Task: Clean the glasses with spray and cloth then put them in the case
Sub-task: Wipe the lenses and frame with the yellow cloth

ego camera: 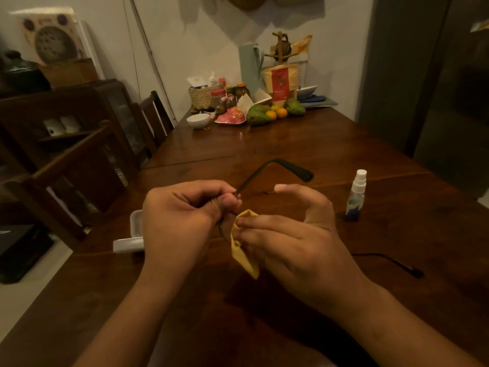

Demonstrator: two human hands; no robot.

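Glasses pinched in left grip, cloth touching

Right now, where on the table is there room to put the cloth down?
Bare wood stretches across the middle of the table, between the glasses and the fruit. A smaller patch lies between the spray bottle and the black cable. The far end is crowded with jars.
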